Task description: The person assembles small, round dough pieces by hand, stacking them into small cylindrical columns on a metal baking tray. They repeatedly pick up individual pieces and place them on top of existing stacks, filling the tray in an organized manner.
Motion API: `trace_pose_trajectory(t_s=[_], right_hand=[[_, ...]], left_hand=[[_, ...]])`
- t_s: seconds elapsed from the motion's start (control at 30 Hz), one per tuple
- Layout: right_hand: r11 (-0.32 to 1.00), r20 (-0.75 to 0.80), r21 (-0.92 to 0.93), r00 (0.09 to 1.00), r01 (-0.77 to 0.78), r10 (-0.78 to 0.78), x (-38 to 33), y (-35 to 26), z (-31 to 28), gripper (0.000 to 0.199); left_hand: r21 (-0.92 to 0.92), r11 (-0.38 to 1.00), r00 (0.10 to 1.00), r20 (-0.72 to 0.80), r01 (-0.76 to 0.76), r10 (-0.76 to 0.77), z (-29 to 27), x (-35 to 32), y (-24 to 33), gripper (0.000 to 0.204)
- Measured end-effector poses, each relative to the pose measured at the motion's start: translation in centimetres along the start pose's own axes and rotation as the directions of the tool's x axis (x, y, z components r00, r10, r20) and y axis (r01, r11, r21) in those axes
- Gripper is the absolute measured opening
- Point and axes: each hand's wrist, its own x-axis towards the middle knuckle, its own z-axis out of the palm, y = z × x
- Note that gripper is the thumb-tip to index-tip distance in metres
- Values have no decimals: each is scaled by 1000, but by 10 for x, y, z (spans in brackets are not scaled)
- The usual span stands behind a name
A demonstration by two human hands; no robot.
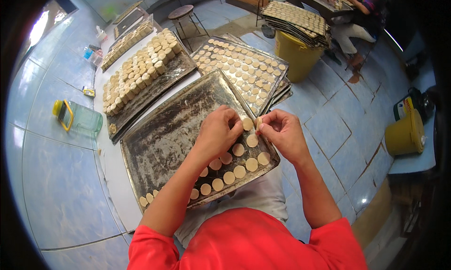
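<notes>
A worn, dark metal baking tray (164, 124) lies tilted in front of me. Flat round dough discs (229, 177) form rows along its near and right edges. Over the tray's right side, my left hand (220, 130) has its fingers pinched together at the edge of a pale dough disc (247, 124). My right hand (284, 133), just beyond the tray's right rim, pinches a thin stack of dough discs (258, 123) between thumb and fingers. The two hands are close together. My left forearm covers part of the near row.
Beyond the tray, another tray carries rows of thick dough pieces (141, 65). Disc-filled trays (244, 68) are stacked at its right. A yellow-capped plastic jug (82, 116) lies at the left. Further off are a stool (181, 11), a yellow bucket (293, 58) under trays, and another person (352, 33).
</notes>
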Motion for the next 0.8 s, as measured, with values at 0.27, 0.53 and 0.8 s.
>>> trace_pose_trajectory(t_s=[0.27, 0.53, 0.8], right_hand=[[995, 134, 72, 989, -66, 56, 2, -12, 15, 10], [997, 171, -71, 985, -8, 20, -7, -16, 24, 9], [993, 205, -109, 976, -55, 77, -15, -14, 41, 9]], left_hand=[[-228, 973, 999, -19, -45, 41, -2, -14, -8, 23], [-164, 982, 995, -15, 96, -99, -15, -36, -16, 21], [168, 976, 987, -104, 138, -121, -25, -53, -27, 22]])
